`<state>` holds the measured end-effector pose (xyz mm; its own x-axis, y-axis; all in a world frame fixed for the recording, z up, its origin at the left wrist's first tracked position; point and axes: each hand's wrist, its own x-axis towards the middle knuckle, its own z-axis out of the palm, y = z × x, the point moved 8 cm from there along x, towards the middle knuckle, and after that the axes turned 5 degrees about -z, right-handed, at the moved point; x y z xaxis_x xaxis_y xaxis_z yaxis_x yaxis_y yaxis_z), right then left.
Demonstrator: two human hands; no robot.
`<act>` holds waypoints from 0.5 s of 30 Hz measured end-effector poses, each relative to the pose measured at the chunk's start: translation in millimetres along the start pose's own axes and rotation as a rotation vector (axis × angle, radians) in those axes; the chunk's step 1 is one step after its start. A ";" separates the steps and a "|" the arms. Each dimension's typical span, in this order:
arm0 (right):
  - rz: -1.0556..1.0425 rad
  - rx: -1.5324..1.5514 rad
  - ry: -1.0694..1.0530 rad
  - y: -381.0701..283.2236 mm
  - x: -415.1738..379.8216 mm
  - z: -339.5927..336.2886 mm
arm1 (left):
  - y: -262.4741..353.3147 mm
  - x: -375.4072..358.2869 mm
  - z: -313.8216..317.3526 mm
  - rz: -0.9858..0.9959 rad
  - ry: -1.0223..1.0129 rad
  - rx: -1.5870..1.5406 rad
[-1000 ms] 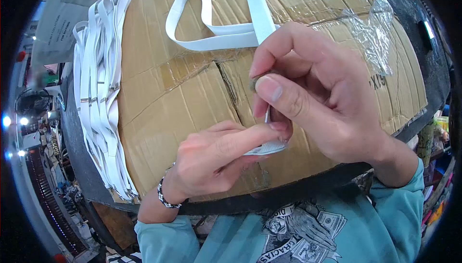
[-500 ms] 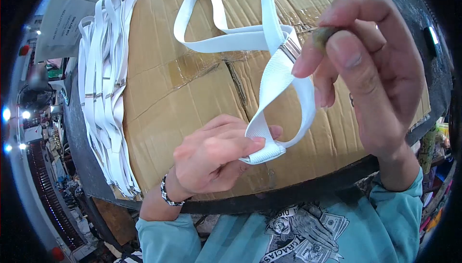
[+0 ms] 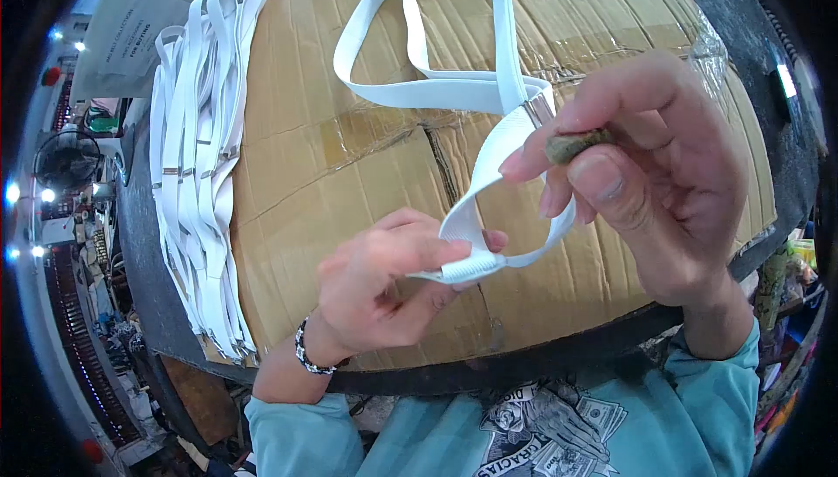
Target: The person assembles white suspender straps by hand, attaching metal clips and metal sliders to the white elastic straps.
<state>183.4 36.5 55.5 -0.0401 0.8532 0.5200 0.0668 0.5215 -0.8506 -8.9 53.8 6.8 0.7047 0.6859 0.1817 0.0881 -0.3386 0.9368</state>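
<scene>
My left hand (image 3: 393,281) pinches the folded end of a white elastic strap (image 3: 428,91) between thumb and fingers, near the front of the cardboard. From there the strap loops up to a silver metal slider (image 3: 539,110) and lies in wide bends over the cardboard toward the back. My right hand (image 3: 663,180) is raised over the right side of the loop. Between its thumb and index finger sits a small greenish-brown lump (image 3: 574,144), like a worn stone or piece of wax. The other fingers of that hand curl close to the strap and slider.
A bundle of white straps with metal fittings (image 3: 201,163) lies along the left edge of the cardboard sheet (image 3: 332,198). Behind it is a printed plastic bag (image 3: 131,36). The dark table edge (image 3: 524,368) runs close to my body. A fan (image 3: 68,161) stands at far left.
My right hand has come down and slightly left with the lump, closer to the strap. My left hand has tilted the folded strap end flatter. The camera view has shifted a little.
</scene>
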 end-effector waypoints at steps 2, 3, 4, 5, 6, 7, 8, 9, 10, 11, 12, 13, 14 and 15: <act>-0.017 -0.052 -0.040 -1.6 2.0 0.4 | -1.2 2.1 -3.0 -0.025 0.091 -0.085; -0.014 -0.112 -0.068 0.4 1.3 -2.6 | -5.9 4.7 -3.3 -0.098 0.076 -0.226; -0.005 -0.146 -0.086 0.7 1.5 -2.7 | -9.5 8.6 -3.8 -0.170 0.060 -0.367; 0.003 -0.181 -0.103 1.0 1.5 -2.8 | -13.5 11.3 -3.2 -0.242 0.044 -0.507; 0.017 -0.189 -0.111 -1.5 0.5 -1.7 | -15.9 12.6 -3.4 -0.282 0.038 -0.540; 0.018 -0.183 -0.117 -1.9 0.3 0.0 | -18.1 13.8 -2.1 -0.314 0.013 -0.603; 0.019 -0.176 -0.123 -2.3 0.1 1.6 | -20.0 14.4 -0.5 -0.347 -0.013 -0.666; 0.006 -0.155 -0.130 -1.0 -0.4 4.9 | -21.6 14.6 1.7 -0.381 -0.040 -0.730; -0.002 -0.146 -0.144 -0.8 -0.8 7.0 | -22.0 14.9 2.0 -0.397 -0.044 -0.773; -0.009 -0.136 -0.159 -0.6 -1.3 9.1 | -21.9 15.2 2.4 -0.413 -0.048 -0.816; -0.011 -0.139 -0.181 -0.6 -1.9 10.8 | -22.1 15.3 3.0 -0.430 -0.051 -0.859; 0.013 -0.122 -0.190 0.6 -2.4 11.3 | -22.8 15.6 2.5 -0.437 -0.051 -0.860; 0.037 -0.106 -0.198 1.7 -3.1 11.7 | -23.6 16.0 2.0 -0.444 -0.050 -0.860; 0.087 -0.071 -0.192 3.7 -4.2 11.0 | -24.2 16.1 1.6 -0.449 -0.049 -0.861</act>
<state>172.9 34.8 49.3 -0.2201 0.8830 0.4146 0.1476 0.4503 -0.8806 1.5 72.0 -13.4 0.7612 0.6021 -0.2409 -0.1755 0.5489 0.8173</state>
